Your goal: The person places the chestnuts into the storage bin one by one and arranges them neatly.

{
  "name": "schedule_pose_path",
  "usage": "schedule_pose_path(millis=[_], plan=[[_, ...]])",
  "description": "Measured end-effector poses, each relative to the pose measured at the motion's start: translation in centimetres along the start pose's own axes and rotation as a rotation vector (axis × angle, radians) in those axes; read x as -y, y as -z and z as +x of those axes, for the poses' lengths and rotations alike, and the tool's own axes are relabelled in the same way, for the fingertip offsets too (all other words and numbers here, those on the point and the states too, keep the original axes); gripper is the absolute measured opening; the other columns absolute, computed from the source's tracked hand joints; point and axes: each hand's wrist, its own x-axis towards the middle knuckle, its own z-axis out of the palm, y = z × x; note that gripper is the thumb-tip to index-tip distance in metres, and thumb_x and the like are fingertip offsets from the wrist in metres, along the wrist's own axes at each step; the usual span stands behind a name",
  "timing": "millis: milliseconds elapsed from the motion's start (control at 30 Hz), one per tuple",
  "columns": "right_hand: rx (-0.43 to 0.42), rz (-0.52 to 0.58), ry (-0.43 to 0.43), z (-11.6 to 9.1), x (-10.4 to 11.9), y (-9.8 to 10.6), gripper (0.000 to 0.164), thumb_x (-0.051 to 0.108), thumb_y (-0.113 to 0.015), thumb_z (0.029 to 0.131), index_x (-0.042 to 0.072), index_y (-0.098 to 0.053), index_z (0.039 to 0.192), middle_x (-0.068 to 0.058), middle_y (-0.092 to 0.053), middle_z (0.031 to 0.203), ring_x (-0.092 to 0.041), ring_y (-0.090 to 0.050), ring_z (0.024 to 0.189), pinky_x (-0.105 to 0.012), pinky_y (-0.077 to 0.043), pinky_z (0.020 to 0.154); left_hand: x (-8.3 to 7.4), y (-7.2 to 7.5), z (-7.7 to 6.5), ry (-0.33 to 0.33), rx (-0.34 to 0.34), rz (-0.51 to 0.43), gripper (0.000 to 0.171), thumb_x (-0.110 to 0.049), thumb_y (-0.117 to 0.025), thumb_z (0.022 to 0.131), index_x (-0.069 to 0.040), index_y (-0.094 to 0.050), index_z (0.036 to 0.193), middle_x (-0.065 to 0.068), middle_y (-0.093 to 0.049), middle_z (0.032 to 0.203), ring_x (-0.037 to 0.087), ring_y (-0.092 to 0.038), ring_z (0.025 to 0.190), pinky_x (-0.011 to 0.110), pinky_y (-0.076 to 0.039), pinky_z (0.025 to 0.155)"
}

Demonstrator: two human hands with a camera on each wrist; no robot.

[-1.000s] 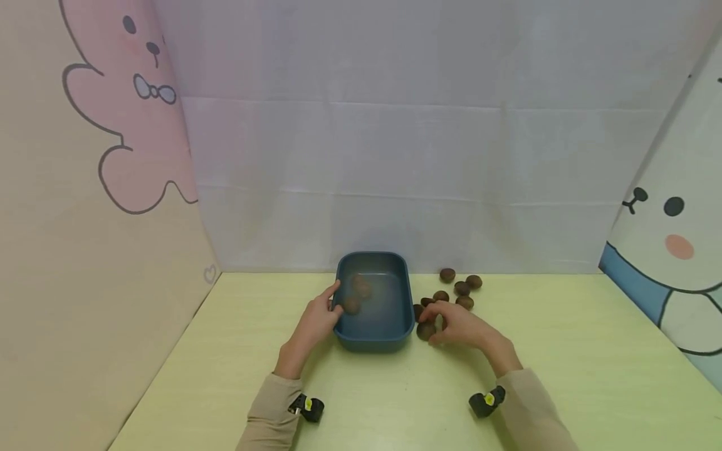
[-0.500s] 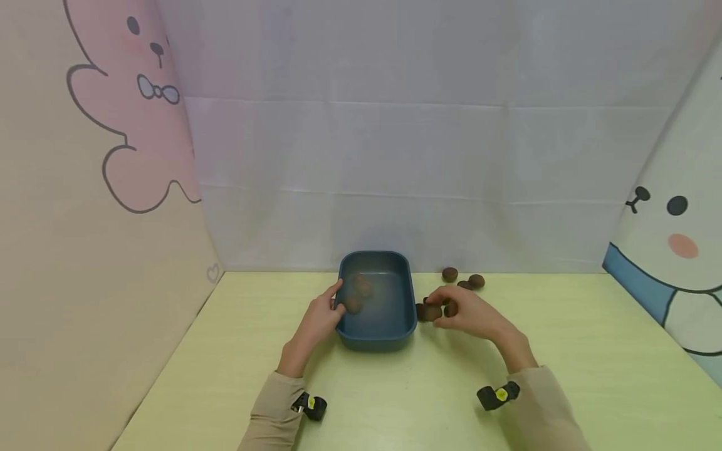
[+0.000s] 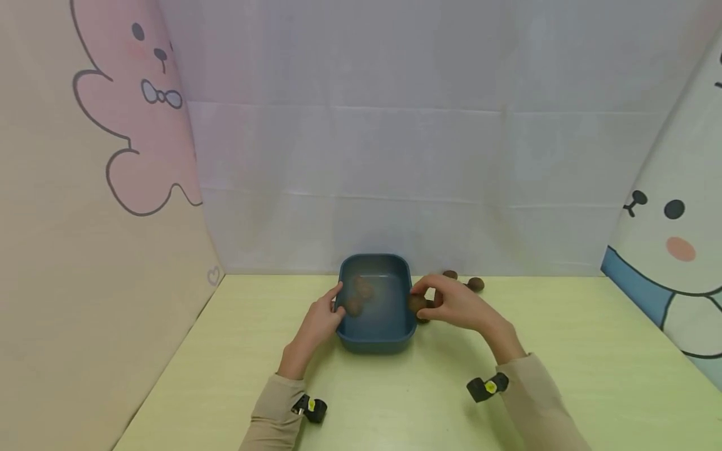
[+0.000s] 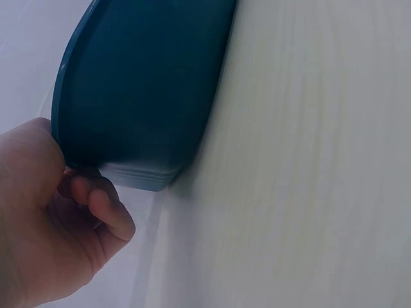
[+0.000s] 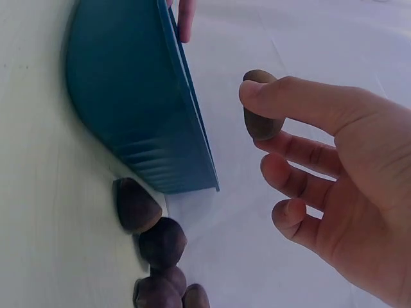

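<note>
**Right hand [image 3: 455, 304] pinches one brown nut [image 5: 262, 122] beside the blue container [image 3: 376, 346]**

Thumb and fingers clamp the nut up off the table [image 3: 395, 401], apart from the container, whose other side the left hand [image 3: 317, 321] grips. Work looks partway: a small, hazy cluster of nuts [image 3: 354, 306] lies inside, nearest the left hand; several loose nuts [image 5: 162, 242] are left outside, below and beyond the right hand.

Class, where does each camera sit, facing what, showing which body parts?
Head: worn there, facing forward and down at a blue rectangular tub; left hand, right hand, beige sleeves show.
Left wrist: worn there, facing the tub's outside; left hand shows.
Right wrist: worn there, facing the tub and a pinched, rounded brown nut; right hand, left fingertip show.
Head and right wrist share that nut.
</note>
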Motion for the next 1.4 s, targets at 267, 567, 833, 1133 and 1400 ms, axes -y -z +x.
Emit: schedule_pose_path(millis=[267, 567, 833, 1133, 1400], plan=[[0.053, -0.104, 0.079, 3.0, 1.6, -0.7, 0.030, 0.021, -0.075, 0.087, 0.019, -0.066, 0.116, 0.004, -0.064, 0.115, -0.021, -0.057, 0.092, -0.031, -0.048, 0.079, 0.0, 0.2, -0.1, -0.005, -0.001, -0.010, 0.065, -0.008, -0.049, 0.091, -0.011, -0.037, 0.154, -0.005, -0.033, 0.052, 0.011, -0.028, 0.047, 0.024, -0.027, 0.046], [0.149, -0.217, 0.141, 7.0, 2.8, -2.4, 0.027, 0.025, -0.075, 0.087, 0.019, -0.065, 0.112, 0.001, -0.059, 0.104, -0.021, -0.053, 0.082, -0.033, -0.045, 0.071, 0.1, 0.2, 0.0, -0.007, -0.005, -0.005, 0.066, -0.008, -0.048, 0.090, -0.010, -0.037, 0.154, -0.005, -0.033, 0.053, 0.011, -0.028, 0.048, 0.024, -0.027, 0.047], [0.222, -0.320, 0.216, 9.7, 3.2, -4.0, 0.030, 0.019, -0.074, 0.085, 0.016, -0.068, 0.115, -0.002, -0.065, 0.117, -0.023, -0.061, 0.108, -0.041, -0.050, 0.092, 0.2, 0.1, -0.1, -0.007, 0.004, -0.023, 0.065, -0.008, -0.049, 0.090, -0.009, -0.036, 0.154, -0.005, -0.035, 0.054, 0.010, -0.030, 0.047, 0.024, -0.028, 0.047], [0.334, -0.447, 0.179, 11.8, 3.4, -6.3, 0.027, 0.027, -0.075, 0.084, 0.026, -0.067, 0.109, 0.009, -0.065, 0.109, -0.016, -0.060, 0.109, -0.037, -0.052, 0.090, 0.2, 0.1, -0.1, -0.025, -0.001, -0.017, 0.064, -0.006, -0.049, 0.091, -0.009, -0.037, 0.154, -0.004, -0.036, 0.055, 0.011, -0.029, 0.047, 0.024, -0.027, 0.047], [0.440, -0.548, 0.131, 12.5, 3.3, -8.1, 0.021, 0.027, -0.074, 0.086, 0.024, -0.064, 0.105, 0.009, -0.067, 0.103, -0.014, -0.064, 0.102, -0.036, -0.053, 0.086, 0.0, 0.1, -0.1, -0.028, -0.007, 0.015, 0.065, -0.006, -0.049, 0.089, -0.006, -0.038, 0.153, -0.005, -0.035, 0.054, 0.011, -0.028, 0.047, 0.025, -0.026, 0.047]])
